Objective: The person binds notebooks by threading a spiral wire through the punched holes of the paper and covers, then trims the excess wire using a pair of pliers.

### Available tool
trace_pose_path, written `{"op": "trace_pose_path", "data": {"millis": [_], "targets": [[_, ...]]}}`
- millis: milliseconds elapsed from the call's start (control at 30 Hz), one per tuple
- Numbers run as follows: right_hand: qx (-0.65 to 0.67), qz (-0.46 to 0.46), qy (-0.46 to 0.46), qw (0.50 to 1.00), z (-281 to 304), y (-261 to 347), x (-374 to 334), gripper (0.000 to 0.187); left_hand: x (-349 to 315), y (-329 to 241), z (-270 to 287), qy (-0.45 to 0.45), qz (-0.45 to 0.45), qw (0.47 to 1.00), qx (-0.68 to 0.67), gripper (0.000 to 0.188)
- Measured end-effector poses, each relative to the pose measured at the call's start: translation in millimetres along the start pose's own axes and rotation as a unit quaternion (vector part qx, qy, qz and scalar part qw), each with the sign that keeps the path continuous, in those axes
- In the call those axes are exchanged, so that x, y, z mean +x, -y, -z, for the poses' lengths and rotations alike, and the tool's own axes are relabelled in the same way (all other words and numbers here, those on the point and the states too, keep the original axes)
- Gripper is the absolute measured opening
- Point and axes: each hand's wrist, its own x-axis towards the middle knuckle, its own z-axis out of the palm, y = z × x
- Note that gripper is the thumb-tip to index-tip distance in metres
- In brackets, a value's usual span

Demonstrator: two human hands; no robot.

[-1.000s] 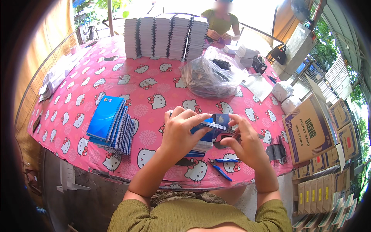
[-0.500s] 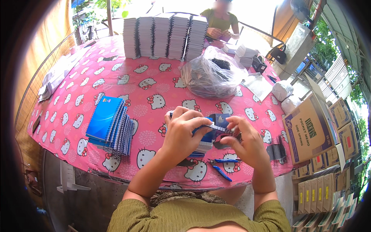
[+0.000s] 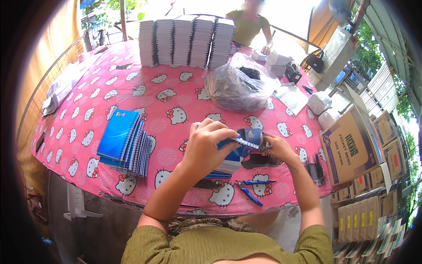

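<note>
My left hand [image 3: 209, 143] grips a thin notepad [image 3: 244, 142] by its side, fingers closed, with its punched edge turned to the right. Over at that edge, my right hand [image 3: 281, 147] is closed around a dark spiral binding coil [image 3: 279, 162], which trails down along the wrist. Beneath the left hand lies a stack of unbound blue-covered pads [image 3: 229, 168]. Just in front are blue-handled pliers [image 3: 251, 193], lying in a V shape. A pile of spiral-bound blue notebooks [image 3: 118, 136] stands to the left.
Tall stacks of spiral-bound pads [image 3: 184, 42] rise at the back. A clear plastic bag [image 3: 239, 88] of dark coils sits nearer. More coils [image 3: 314, 170] lie at the right edge. A cardboard box [image 3: 351, 147] stands beside the table. Across it, a person [image 3: 250, 26] sits.
My right hand has moved slightly right and up, from open fingers by the notepad's edge to a closed grip on the coil. The person opposite has shifted an arm to the right.
</note>
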Motion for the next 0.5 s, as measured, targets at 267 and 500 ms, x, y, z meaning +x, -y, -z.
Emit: {"op": "trace_pose_path", "data": {"millis": [267, 500], "targets": [[0.234, -0.071, -0.098, 0.965, 33.5, 44.1, 22.0, 0.047, -3.5, 1.8, -4.7, -0.043, 0.010, 0.999, 0.024, 0.027], [0.295, -0.009, -0.130, 0.947, 57.5, 77.5, 36.3, 0.023, 3.2, 2.0, -0.6, -0.015, 0.020, 1.000, 0.011, 0.034]]}}
